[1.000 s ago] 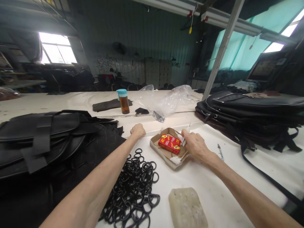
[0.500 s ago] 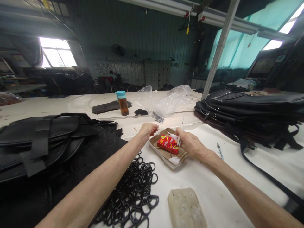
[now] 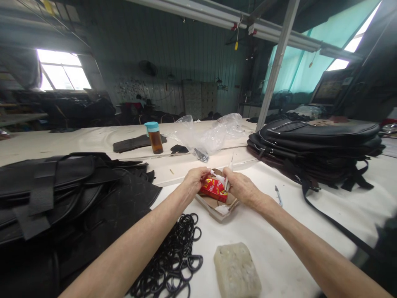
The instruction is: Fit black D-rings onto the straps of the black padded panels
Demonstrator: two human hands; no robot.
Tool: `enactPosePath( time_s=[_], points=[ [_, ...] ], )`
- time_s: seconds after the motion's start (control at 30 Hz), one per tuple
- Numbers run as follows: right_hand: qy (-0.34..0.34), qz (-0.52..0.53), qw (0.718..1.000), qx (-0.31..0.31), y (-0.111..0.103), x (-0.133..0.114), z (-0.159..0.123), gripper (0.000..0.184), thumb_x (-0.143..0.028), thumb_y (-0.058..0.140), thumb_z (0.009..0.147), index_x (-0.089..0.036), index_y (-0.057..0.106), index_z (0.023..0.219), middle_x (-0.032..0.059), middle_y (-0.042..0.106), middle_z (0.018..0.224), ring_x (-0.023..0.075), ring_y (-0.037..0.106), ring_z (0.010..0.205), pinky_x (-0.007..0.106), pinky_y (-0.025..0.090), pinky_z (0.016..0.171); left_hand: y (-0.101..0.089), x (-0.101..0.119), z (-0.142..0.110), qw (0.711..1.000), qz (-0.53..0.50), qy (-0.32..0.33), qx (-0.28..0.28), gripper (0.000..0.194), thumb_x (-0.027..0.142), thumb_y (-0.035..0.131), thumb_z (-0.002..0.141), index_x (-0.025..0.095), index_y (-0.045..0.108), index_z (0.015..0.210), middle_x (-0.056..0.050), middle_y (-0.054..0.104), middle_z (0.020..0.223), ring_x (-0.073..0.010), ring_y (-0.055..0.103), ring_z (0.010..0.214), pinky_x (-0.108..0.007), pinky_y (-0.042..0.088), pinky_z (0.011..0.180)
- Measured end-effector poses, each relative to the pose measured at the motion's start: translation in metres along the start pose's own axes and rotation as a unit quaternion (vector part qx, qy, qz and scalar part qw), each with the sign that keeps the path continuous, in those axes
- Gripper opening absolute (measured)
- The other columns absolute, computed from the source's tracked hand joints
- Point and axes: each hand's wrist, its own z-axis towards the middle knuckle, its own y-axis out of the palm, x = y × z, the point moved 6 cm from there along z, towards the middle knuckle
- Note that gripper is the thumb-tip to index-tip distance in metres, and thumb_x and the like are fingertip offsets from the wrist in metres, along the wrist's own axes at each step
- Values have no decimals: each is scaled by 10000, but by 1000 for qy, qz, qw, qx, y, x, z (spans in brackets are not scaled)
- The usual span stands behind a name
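My right hand [image 3: 240,185] is closed around a slim white pen-like tool [image 3: 230,164] with a thin tip pointing up; its exact kind is unclear. Over the left side of a shallow cardboard tray [image 3: 221,215], my left hand [image 3: 197,179] has its fingers pinched together. A small white bit shows by those fingertips, but what they hold is too small to make out. Between both hands, a red box [image 3: 214,188] with yellow and white print lies in the tray, with scraps of white material around it.
Black rings [image 3: 173,260] lie heaped beside black bags [image 3: 68,186] on the left. A pale block [image 3: 237,269] sits in front. A pen [image 3: 278,195] and stacked black bags [image 3: 313,140] are at right. Behind are a bottle [image 3: 154,138] and clear plastic [image 3: 211,132].
My left hand has moved right and inward, over the tray's edge and against the red box. My right hand keeps the white tool. The view has shifted slightly.
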Motion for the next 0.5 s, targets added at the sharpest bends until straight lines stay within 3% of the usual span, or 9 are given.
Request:
enactPosePath(
  time_s=[0.27, 0.4, 0.5],
  points=[
    [16, 10, 999, 27, 3, 6, 5, 257, -179, 537, 783, -212, 435, 1016, 2, 568, 735, 151, 513, 643, 226, 294, 552, 7, -8, 4, 997, 60, 52, -12, 334, 315, 540, 859, 155, 532, 1151, -91, 562, 1154, -209, 579, 965, -414, 501, 800],
    [33, 1, 999, 39, 5, 19, 8, 233, -154, 518, 819, -178, 461, 1043, -14, 548, 726, 136, 518, 649, 235, 362, 579, 15, -9, 7, 991, 113, 64, -22, 327, 314, 541, 859, 150, 537, 1142, -92, 568, 1140, -204, 583, 952, -407, 504, 792],
    [47, -11, 998, 38, 7, 29, 9, 218, -240, 522, 875, -151, 497, 1072, -10, 556, 767, 128, 541, 654, 267, 434, 605, 20, -9, 11, 984, 155, 80, -27, 326, 315, 539, 860, 151, 536, 1142, -91, 569, 1138, -203, 584, 951, -407, 504, 792]
  ],
)
